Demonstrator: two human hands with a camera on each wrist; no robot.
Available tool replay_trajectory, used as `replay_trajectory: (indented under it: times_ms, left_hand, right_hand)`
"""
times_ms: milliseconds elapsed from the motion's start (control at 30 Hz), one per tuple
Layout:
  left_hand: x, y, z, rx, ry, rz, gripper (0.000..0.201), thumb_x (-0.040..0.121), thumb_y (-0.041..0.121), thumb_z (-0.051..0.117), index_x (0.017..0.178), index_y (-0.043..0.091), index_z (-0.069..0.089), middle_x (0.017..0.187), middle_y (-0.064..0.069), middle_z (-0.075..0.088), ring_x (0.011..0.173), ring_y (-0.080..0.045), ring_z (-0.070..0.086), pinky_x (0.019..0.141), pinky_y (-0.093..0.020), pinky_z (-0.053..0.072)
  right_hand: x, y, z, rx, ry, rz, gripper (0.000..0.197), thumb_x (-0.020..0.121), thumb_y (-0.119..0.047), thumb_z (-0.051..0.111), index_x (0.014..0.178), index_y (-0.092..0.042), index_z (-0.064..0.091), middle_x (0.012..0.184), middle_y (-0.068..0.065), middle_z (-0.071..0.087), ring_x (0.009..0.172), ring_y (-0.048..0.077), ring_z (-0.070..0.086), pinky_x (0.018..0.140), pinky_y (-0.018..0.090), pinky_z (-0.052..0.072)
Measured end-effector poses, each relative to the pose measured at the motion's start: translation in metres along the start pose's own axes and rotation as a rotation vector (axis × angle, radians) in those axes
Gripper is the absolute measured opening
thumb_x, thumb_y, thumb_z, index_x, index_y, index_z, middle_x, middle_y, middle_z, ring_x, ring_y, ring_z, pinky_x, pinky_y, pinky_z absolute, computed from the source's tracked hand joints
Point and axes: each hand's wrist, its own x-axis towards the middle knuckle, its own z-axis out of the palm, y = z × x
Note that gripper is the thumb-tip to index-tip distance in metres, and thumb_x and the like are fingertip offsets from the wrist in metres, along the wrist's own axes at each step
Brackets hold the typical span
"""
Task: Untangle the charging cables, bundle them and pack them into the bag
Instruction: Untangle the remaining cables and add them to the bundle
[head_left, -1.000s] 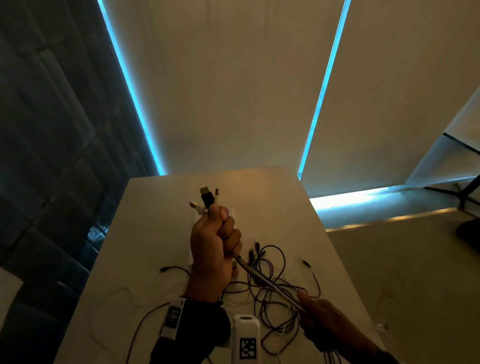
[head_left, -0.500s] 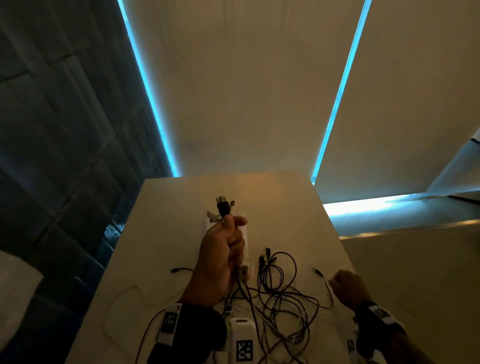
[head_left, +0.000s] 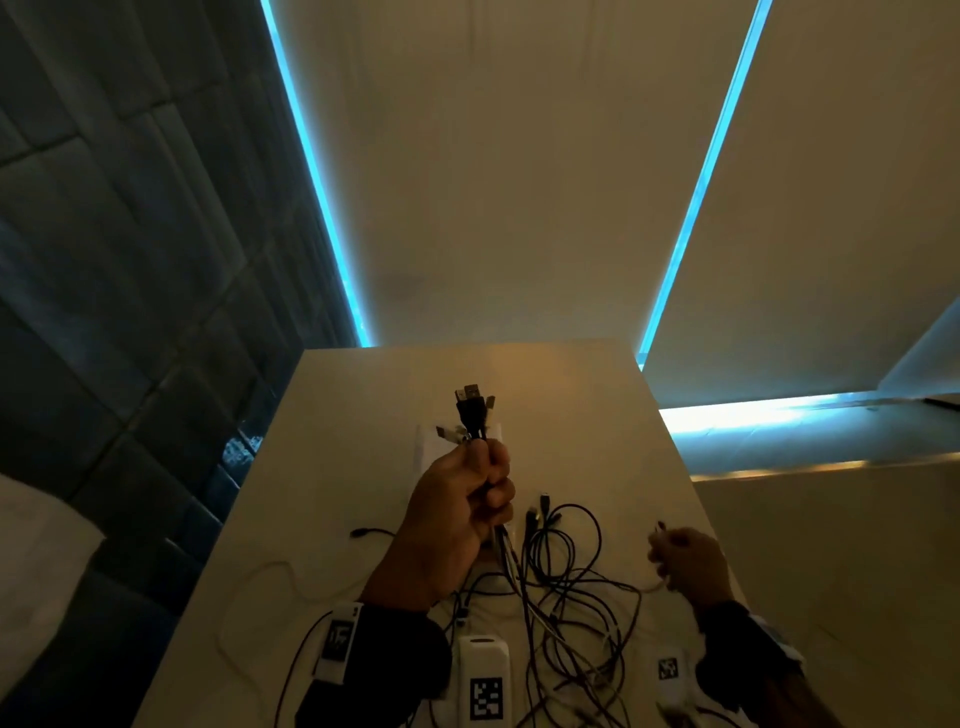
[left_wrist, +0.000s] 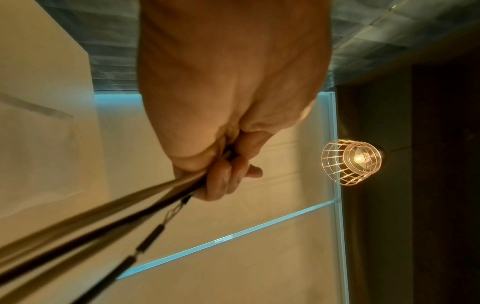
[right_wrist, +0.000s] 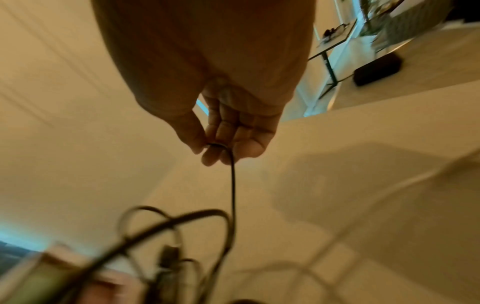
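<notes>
We are gripping a bunch of cables (head_left: 498, 540) in the fisted left hand (head_left: 457, 514), their long axis upright: the plugs (head_left: 471, 402) are pointing up above the fist, the cords trailing down below it to the tangle (head_left: 566, 613) on the table (head_left: 322, 467). The right hand (head_left: 688, 564) is pinching, apparently between thumb and fingertips (right_wrist: 215, 158), one dark cable (right_wrist: 233, 185) running back from that pinch to the tangle.

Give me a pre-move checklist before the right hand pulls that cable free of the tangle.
1. Left hand grips the gathered plug ends: ok.
2. Right hand pinches one cable: ok.
3. That cable runs clear of the tangle: not ok, it leads back into the loops.
4. Which plug belongs to it: cannot tell.
5. Bag within reach: cannot tell, none seen.
</notes>
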Motion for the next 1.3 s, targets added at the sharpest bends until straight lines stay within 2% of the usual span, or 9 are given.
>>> replay_trajectory:
  times_ms: [133, 267, 500, 567, 700, 867, 967, 1067, 1300]
  left_hand:
    - [0.002, -0.005, 0.008, 0.084, -0.007, -0.054, 0.032, 0.102, 0.019, 0.030, 0.077, 0.009, 0.048, 0.078, -0.007, 0.058, 0.059, -0.014, 0.057, 0.058, -0.032, 0.039]
    - [0.006, -0.015, 0.019, 0.278, 0.029, -0.049, 0.029, 0.102, 0.017, 0.034, 0.079, 0.008, 0.050, 0.111, -0.010, 0.063, 0.101, -0.021, 0.061, 0.078, -0.030, 0.049]
    - [0.000, -0.015, 0.021, 0.296, 0.148, 0.140, 0.034, 0.102, 0.021, 0.035, 0.073, 0.013, 0.051, 0.079, 0.000, 0.063, 0.068, -0.013, 0.057, 0.058, -0.023, 0.046]
    - [-0.001, -0.014, 0.019, 0.235, 0.179, 0.184, 0.032, 0.102, 0.019, 0.034, 0.075, 0.012, 0.050, 0.085, 0.002, 0.071, 0.074, -0.012, 0.066, 0.062, -0.026, 0.051]
    - [-0.003, -0.012, 0.016, 0.126, 0.171, 0.170, 0.028, 0.103, 0.022, 0.034, 0.086, 0.010, 0.053, 0.106, -0.011, 0.071, 0.100, -0.026, 0.068, 0.080, -0.049, 0.052]
    - [-0.007, -0.012, 0.020, 0.163, 0.098, 0.151, 0.029, 0.103, 0.024, 0.033, 0.088, 0.007, 0.052, 0.107, -0.022, 0.067, 0.103, -0.027, 0.067, 0.081, -0.045, 0.044]
    - [-0.006, -0.014, 0.022, 0.178, 0.122, 0.189, 0.032, 0.102, 0.025, 0.033, 0.085, 0.009, 0.056, 0.093, -0.018, 0.068, 0.096, -0.028, 0.068, 0.082, -0.048, 0.047]
    - [-0.003, -0.011, 0.017, 0.077, 0.171, 0.280, 0.032, 0.102, 0.019, 0.032, 0.081, 0.010, 0.054, 0.062, -0.004, 0.051, 0.062, -0.020, 0.055, 0.069, -0.038, 0.049]
    - [0.004, -0.010, 0.001, 0.003, 0.174, 0.275, 0.027, 0.102, 0.009, 0.033, 0.101, 0.006, 0.059, 0.062, 0.000, 0.048, 0.042, -0.006, 0.026, 0.044, -0.020, 0.025]
  right_hand:
    - [-0.040, -0.076, 0.000, 0.378, -0.014, -0.174, 0.014, 0.088, -0.013, 0.067, 0.090, 0.001, 0.066, 0.069, 0.013, 0.067, 0.056, 0.020, 0.057, 0.050, 0.029, 0.048]
    - [-0.091, -0.141, 0.009, 0.475, -0.135, -0.418, 0.008, 0.087, -0.014, 0.067, 0.088, -0.006, 0.065, 0.069, 0.009, 0.069, 0.058, 0.015, 0.063, 0.055, 0.023, 0.054]
    - [-0.130, -0.176, 0.027, 0.667, -0.392, -0.541, 0.013, 0.091, -0.001, 0.057, 0.096, -0.001, 0.069, 0.093, 0.017, 0.069, 0.066, 0.023, 0.057, 0.059, 0.031, 0.051]
    - [-0.133, -0.175, 0.027, 0.663, -0.444, -0.543, 0.022, 0.090, 0.008, 0.054, 0.098, -0.003, 0.071, 0.100, 0.010, 0.071, 0.068, 0.022, 0.060, 0.061, 0.029, 0.053]
    - [-0.134, -0.166, 0.030, 0.621, -0.411, -0.502, 0.005, 0.088, 0.005, 0.059, 0.093, 0.007, 0.058, 0.080, 0.016, 0.072, 0.057, 0.024, 0.061, 0.056, 0.031, 0.053]
    - [-0.136, -0.161, 0.033, 0.671, -0.374, -0.484, 0.006, 0.089, 0.003, 0.059, 0.091, 0.003, 0.053, 0.076, 0.017, 0.070, 0.054, 0.024, 0.058, 0.050, 0.029, 0.051]
    - [-0.134, -0.160, 0.032, 0.691, -0.384, -0.480, 0.011, 0.089, -0.002, 0.062, 0.093, 0.004, 0.053, 0.078, 0.017, 0.069, 0.056, 0.027, 0.057, 0.049, 0.029, 0.050]
    - [-0.132, -0.152, 0.031, 0.599, -0.434, -0.508, 0.014, 0.090, -0.011, 0.063, 0.083, -0.002, 0.055, 0.065, 0.009, 0.063, 0.053, 0.022, 0.053, 0.049, 0.028, 0.048]
    - [-0.113, -0.113, 0.041, 0.243, -0.405, -0.612, 0.025, 0.092, -0.025, 0.062, 0.072, -0.012, 0.069, 0.062, -0.006, 0.062, 0.058, 0.003, 0.051, 0.059, 0.024, 0.041]
